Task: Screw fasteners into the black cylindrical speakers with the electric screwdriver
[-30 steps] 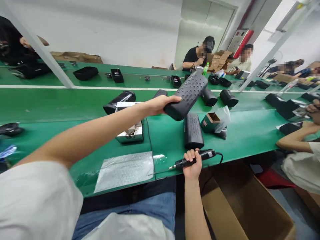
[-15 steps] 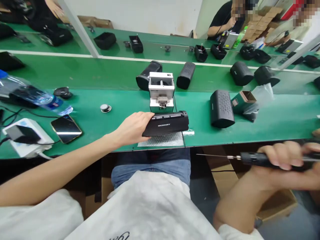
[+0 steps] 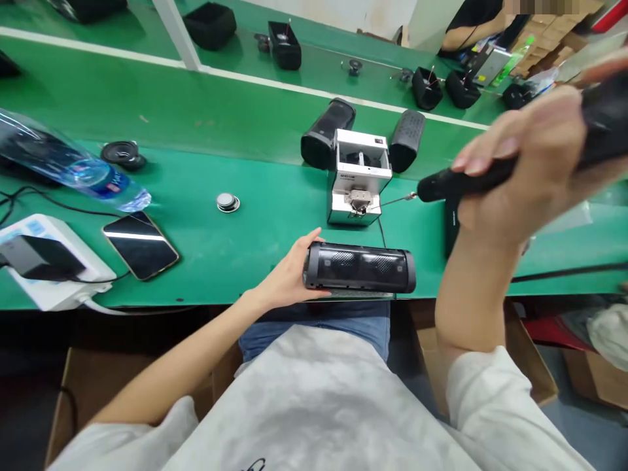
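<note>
My left hand [image 3: 289,275] grips the left end of a black speaker [image 3: 360,268], thumb on top and fingers below. The speaker lies lengthwise at the bench's front edge, its side with two perforated patches facing up, over a strip of bubble wrap [image 3: 363,295]. My right hand [image 3: 532,157], blurred, is wrapped round a black electric screwdriver [image 3: 441,185]. Its long thin bit points left, with the tip at the front outlet of a white screw feeder [image 3: 363,173]. Whether a screw sits on the tip cannot be made out.
Left on the green bench [image 3: 265,216] are a phone [image 3: 141,245], a power strip [image 3: 53,294], a water bottle [image 3: 93,176], a loose speaker driver [image 3: 122,154] and a small round silver part [image 3: 228,202]. Two black speakers [image 3: 328,134] stand behind the feeder. A co-worker's arm [image 3: 475,33] shows across the bench.
My right hand has brought the screwdriver up and left from beside the bench to the screw feeder. The speaker in my left hand has turned, its lettered side no longer showing. The view has shifted.
</note>
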